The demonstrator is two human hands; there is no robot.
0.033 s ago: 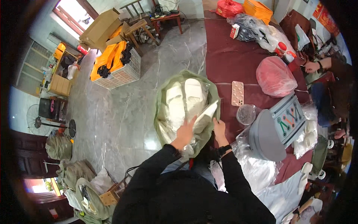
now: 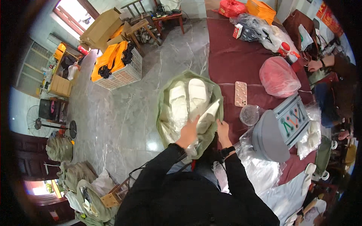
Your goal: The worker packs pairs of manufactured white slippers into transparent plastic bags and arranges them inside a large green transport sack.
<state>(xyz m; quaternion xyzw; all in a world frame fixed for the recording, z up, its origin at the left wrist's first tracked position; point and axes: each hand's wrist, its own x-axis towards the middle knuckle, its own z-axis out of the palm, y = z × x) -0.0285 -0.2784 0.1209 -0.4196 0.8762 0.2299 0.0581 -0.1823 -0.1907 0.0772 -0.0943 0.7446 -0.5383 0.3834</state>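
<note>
The person stands over a big green sack (image 2: 164, 113) that gapes open at the edge of the desk (image 2: 233, 60), which is covered in a dark red cloth. The sack is full of white slippers (image 2: 188, 98) wrapped in clear plastic, two of them lying side by side on top with their soles up.

The left hand (image 2: 188, 132) is down inside the mouth of the sack, fingers closed around one white slipper (image 2: 208, 115) that sticks up tilted toward the sack's right rim. The right hand (image 2: 222, 131) sits just beside it at that rim, pinching the green fabric; its fingers are folded in, though I cannot tell exactly how much it grips. A dark watch (image 2: 227, 151) shows on that wrist, and both arms are in black sleeves.

On the desk right of the sack lies a pink phone (image 2: 241, 93), flat, and near it a round clear plastic tub (image 2: 249, 115). Further right there is a grey lid-like cover (image 2: 268, 137) leaning over a flat box with coloured tools pictured on it (image 2: 295, 118). A pink plastic bag (image 2: 278, 77), bulging, sits behind those. Crumpled clear plastic (image 2: 256, 171) spreads over the near corner.

Another person's hand (image 2: 313, 66) rests at the desk's far right side.

On the grey marble floor to the left stands a crate with orange things (image 2: 117, 66), and a fan (image 2: 49, 122) well apart from it.
</note>
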